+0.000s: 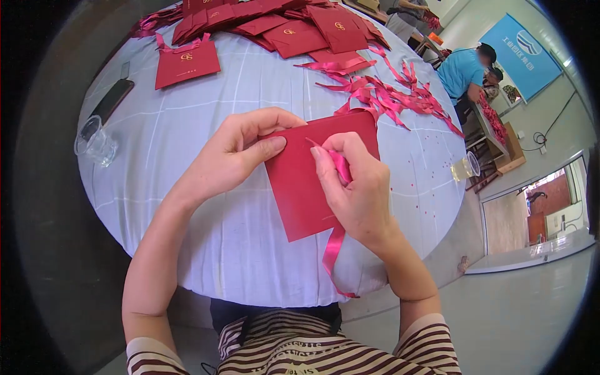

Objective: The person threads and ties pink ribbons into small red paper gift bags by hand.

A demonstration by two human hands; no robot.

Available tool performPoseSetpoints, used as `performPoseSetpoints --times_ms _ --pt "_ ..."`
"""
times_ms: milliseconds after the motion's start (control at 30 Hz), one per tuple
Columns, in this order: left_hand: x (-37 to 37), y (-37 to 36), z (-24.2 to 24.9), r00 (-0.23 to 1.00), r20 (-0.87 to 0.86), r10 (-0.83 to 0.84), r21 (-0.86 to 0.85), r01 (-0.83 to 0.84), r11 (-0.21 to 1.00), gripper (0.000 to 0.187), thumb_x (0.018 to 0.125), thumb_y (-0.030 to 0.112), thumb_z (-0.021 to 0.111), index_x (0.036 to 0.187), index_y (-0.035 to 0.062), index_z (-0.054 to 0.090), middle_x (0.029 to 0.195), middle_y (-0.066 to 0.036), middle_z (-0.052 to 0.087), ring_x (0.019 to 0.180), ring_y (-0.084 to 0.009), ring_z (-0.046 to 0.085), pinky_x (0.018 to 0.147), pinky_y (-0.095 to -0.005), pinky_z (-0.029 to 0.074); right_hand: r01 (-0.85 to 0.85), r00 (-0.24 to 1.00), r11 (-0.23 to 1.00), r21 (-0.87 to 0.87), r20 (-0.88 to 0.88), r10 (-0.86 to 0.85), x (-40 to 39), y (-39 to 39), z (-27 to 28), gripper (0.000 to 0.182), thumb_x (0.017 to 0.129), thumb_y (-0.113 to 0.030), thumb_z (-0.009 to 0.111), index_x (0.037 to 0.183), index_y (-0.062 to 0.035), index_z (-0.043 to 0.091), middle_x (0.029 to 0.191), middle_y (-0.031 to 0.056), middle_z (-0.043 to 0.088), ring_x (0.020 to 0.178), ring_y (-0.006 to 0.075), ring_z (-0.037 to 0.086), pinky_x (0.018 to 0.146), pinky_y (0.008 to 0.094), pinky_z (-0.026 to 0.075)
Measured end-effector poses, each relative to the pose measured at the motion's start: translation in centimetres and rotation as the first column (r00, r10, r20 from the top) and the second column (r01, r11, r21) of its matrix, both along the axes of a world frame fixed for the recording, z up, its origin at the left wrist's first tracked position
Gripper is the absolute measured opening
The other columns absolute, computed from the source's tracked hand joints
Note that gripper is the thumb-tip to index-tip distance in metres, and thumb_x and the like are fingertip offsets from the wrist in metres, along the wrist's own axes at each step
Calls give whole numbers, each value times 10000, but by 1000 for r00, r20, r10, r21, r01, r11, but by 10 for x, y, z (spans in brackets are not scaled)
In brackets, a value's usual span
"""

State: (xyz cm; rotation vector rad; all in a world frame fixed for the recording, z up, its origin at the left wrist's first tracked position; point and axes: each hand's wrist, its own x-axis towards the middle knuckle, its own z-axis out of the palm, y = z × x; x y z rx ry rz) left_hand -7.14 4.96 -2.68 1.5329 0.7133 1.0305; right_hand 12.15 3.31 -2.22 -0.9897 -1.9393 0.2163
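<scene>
A dark red paper gift bag (294, 187) lies tilted in front of me, above the white-covered table. My left hand (240, 147) grips its top left edge, thumb on the near face and fingers behind. Over the bag's face, my right hand (356, 181) pinches a pink satin ribbon (332, 256) between thumb and fingers. The ribbon's pointed end sticks out near the bag's top edge. Its tail hangs below the hand and curls onto the cloth. Beyond the bag lies a loose heap of similar pink ribbons (387, 97).
Many red bags (281, 31) are piled at the table's far side. One bag with a ribbon (187, 65) lies apart at left. A phone (114, 100) and a plastic cup (97, 144) stand left, another cup (465, 167) right. People work at a table (494, 128) beyond.
</scene>
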Motion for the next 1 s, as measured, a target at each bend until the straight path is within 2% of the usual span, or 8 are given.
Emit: performPoseSetpoints --times_ms 67,133,533,767,1000 --pt "2 0 1 1000 17 0 3 0 1000 268 909 82 526 1158 -7 566 1038 -37 617 938 -87 557 827 -239 444 -44 998 999 25 47 43 0 1 0 78 846 -11 628 851 -9 550 633 52 524 494 82 446 448 246 355" --pt "4 -3 4 999 -13 37 17 -37 999 267 879 -18 456 1121 -34 568 1012 -48 627 931 -97 559 836 -244 444 -60 997 998 26 46 59 0 1 -1 75 842 -7 626 846 -9 551 632 51 521 489 90 442 449 252 353" --pt "9 -11 5 976 -98 193 246 -164 955 276 857 -31 478 1112 -17 583 1007 -80 632 922 -140 563 831 -279 455 -85 994 995 46 65 82 -1 -5 4 85 831 7 629 819 -11 547 633 56 522 483 107 460 450 251 372" --pt "10 -15 7 970 -132 205 316 -154 936 259 872 -10 513 1120 -23 588 1066 -96 630 910 -128 572 801 -266 459 -93 995 994 51 40 91 -1 -9 6 86 825 9 632 824 -14 549 641 67 537 490 121 482 451 261 382" --pt "17 -21 7 937 -155 312 563 -176 807 323 775 -86 571 1088 -10 598 906 -136 621 717 -202 584 648 -287 466 -45 998 999 28 46 44 -2 -19 12 87 820 4 629 820 -19 545 597 79 516 469 135 482 447 282 382"
